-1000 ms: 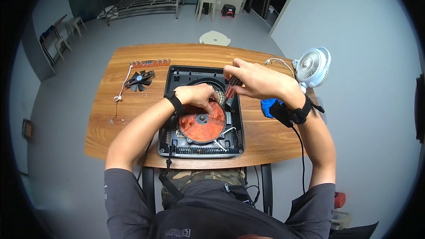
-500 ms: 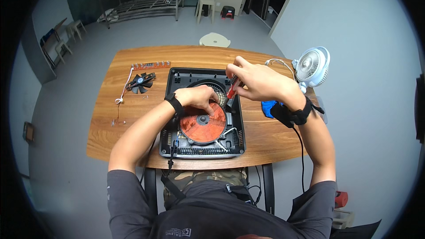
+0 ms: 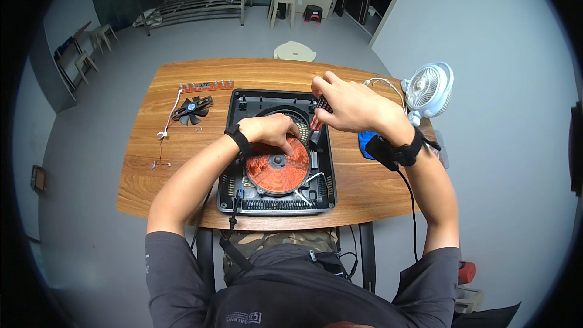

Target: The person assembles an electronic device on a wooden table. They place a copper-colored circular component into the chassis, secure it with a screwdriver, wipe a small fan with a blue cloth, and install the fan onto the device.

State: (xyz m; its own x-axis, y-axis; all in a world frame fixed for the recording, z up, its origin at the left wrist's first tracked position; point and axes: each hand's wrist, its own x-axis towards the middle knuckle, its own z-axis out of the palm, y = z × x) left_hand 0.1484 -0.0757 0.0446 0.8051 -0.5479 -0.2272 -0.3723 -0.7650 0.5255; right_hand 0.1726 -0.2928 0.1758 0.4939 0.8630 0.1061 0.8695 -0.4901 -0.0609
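An opened induction cooker base, a black casing (image 3: 331,170), lies on the table in front of me. Inside it sits a round copper coil (image 3: 276,176) with a dark hub. My left hand (image 3: 271,130) is closed on the coil's far edge, thumb on top. To its right, my right hand (image 3: 355,104) grips a screwdriver (image 3: 316,123) whose handle is patterned in red, white and dark. The screwdriver slants down to the casing beside the coil's upper right edge. Its tip is too small and shaded to make out.
A black fan (image 3: 193,109) and an orange circuit strip (image 3: 206,87) with a white cable lie left of the casing, near small loose pieces. On the right are a blue item (image 3: 366,144) and a light-blue desk fan (image 3: 429,88). A stool (image 3: 294,51) stands beyond the table.
The screwdriver handle has turned in my right hand and shows a different part of its pattern. My left hand stays on the coil. The whole view has shifted slightly.
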